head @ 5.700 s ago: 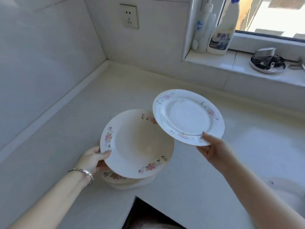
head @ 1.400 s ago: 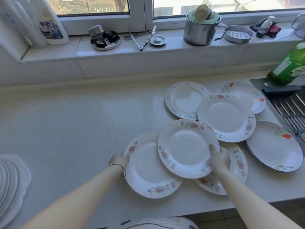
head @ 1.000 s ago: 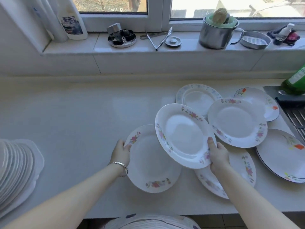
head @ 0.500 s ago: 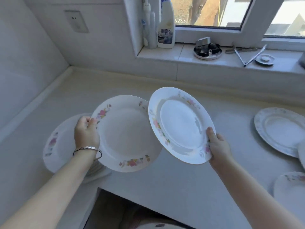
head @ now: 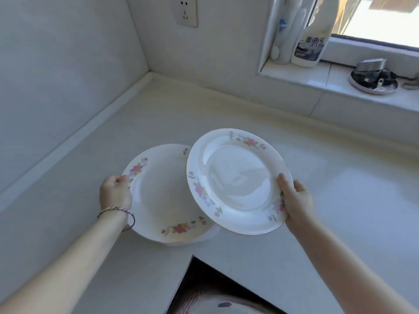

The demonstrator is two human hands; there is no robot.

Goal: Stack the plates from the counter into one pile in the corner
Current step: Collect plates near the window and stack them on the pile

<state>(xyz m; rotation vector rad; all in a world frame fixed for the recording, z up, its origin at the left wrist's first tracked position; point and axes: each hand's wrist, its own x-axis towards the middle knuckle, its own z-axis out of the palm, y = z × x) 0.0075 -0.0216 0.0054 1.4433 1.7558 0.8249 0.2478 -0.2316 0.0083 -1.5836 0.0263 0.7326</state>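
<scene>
My left hand (head: 115, 192) grips the left rim of a white plate with pink flowers (head: 163, 196), which lies low over the pile near the counter's front edge. A sliver of the pile (head: 204, 237) shows under its right side; whether the plate rests on it I cannot tell. My right hand (head: 294, 198) holds a second floral plate (head: 235, 180) by its right rim, tilted toward me and raised above the counter. Its left edge overlaps the first plate.
The pale counter (head: 340, 200) meets the tiled walls in a corner (head: 149, 73) at the back left. A wall socket (head: 187, 11) sits above it. On the windowsill stand cleaner bottles (head: 310, 44) and a small metal dish (head: 374, 80). The counter's inner edge (head: 192, 257) drops away below.
The view has swung further left toward the corner. My left hand has lowered its plate over the pile, hiding it. The right hand's plate has come closer to it and overlaps it.
</scene>
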